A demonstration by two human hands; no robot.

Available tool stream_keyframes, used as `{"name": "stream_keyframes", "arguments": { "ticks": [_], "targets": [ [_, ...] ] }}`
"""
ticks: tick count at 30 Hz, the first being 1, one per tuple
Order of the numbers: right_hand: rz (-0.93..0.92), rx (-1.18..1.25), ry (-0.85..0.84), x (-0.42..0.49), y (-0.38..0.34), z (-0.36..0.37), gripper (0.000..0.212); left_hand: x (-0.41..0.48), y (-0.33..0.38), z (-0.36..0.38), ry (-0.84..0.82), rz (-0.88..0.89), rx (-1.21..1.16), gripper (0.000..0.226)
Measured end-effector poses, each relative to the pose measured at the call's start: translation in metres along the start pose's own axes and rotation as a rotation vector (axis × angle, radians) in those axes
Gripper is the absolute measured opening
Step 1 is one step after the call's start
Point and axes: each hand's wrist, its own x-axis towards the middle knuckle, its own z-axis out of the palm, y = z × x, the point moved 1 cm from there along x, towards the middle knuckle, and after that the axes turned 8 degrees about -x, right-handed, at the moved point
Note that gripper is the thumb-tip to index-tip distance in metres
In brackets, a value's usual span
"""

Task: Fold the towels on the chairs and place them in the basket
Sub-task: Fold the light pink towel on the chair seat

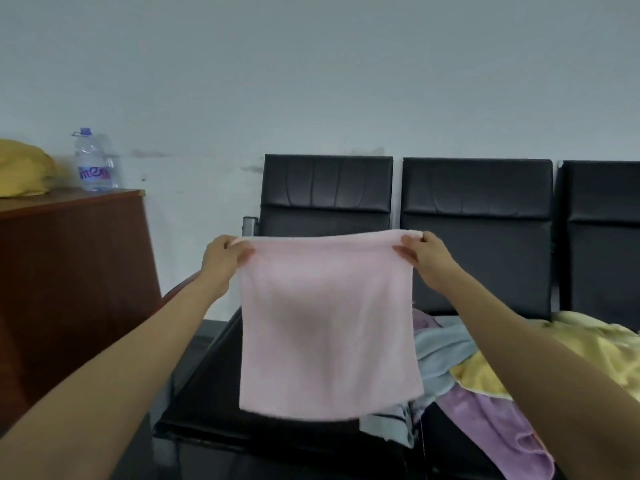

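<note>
A pink towel (325, 327) hangs flat in the air in front of the black chairs (478, 216). My left hand (225, 254) pinches its top left corner and my right hand (424, 252) pinches its top right corner. Its lower edge hangs above the left seat (207, 403). On the seats to the right lies a heap of towels: a light blue one (440, 351), a yellow one (595, 344) and a purple one (491, 420). No basket is in view.
A brown wooden cabinet (69, 271) stands at the left, bearing a water bottle (92, 161) and a yellow cloth (24, 168). A pale wall (311, 81) rises behind the row of chairs.
</note>
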Motion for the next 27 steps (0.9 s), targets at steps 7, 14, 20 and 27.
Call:
{"name": "stream_keyframes", "arguments": {
  "ticks": [7, 14, 20, 27],
  "targets": [
    [-0.090, 0.057, -0.006, 0.027, -0.017, 0.015, 0.006, 0.020, 0.010, 0.006, 0.040, 0.204, -0.003, 0.012],
    [0.396, -0.588, -0.331, -0.023, 0.063, -0.005, 0.012, -0.020, -0.090, -0.040, -0.233, -0.114, 0.713, 0.010],
    [0.579, -0.799, -0.496, -0.065, 0.124, -0.015, 0.010, -0.081, -0.139, -0.062, -0.484, -0.464, 0.689, 0.007],
    [0.439, -0.759, -0.383, -0.050, 0.158, -0.019, 0.013, -0.076, -0.165, -0.053, -0.259, -0.540, 0.315, 0.014]
  ]
}}
